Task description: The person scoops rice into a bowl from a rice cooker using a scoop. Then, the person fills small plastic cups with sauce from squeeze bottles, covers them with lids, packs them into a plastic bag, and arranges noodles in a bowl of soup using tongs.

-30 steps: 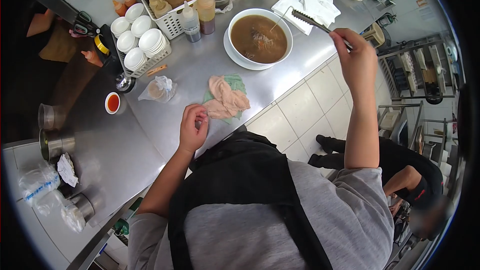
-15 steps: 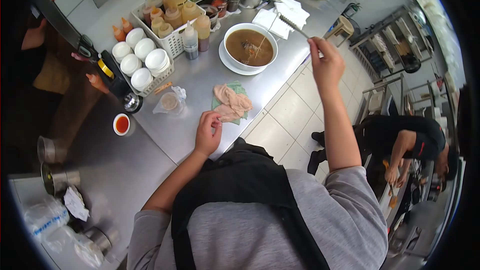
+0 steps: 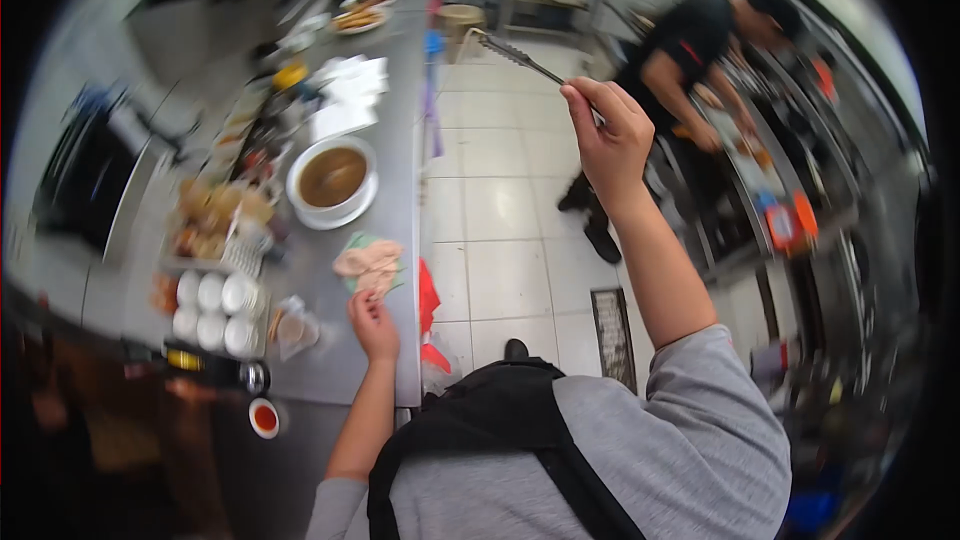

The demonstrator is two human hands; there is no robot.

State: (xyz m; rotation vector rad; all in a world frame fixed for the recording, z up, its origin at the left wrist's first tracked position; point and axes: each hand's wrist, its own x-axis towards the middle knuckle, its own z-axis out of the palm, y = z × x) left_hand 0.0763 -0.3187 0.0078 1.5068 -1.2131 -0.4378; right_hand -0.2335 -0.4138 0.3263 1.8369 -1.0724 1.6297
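Note:
My right hand (image 3: 612, 135) is raised over the floor, closed on a thin dark metal utensil (image 3: 522, 58) with a ridged end, and something pale hangs from its tip. On the steel counter, my left hand (image 3: 374, 325) rests at the lower edge of a crumpled pink cloth (image 3: 370, 265), which lies on a green cloth (image 3: 352, 243). Its fingers are loosely bent, and whether they pinch the cloth is unclear. Beyond the cloths stands a white bowl of brown soup (image 3: 333, 178) on a white plate.
White napkins (image 3: 348, 90) and a plate of food (image 3: 362, 13) lie farther up the counter (image 3: 397, 170). Left are sauce bottles (image 3: 215, 215), stacked white cups (image 3: 212, 310) and a red sauce cup (image 3: 264, 418). A person in black (image 3: 690, 50) bends over a work surface at the right.
The view has swung to the right, so the counter now runs up the left side. My right hand still holds the utensil, now over the floor. The person in black appears higher in view.

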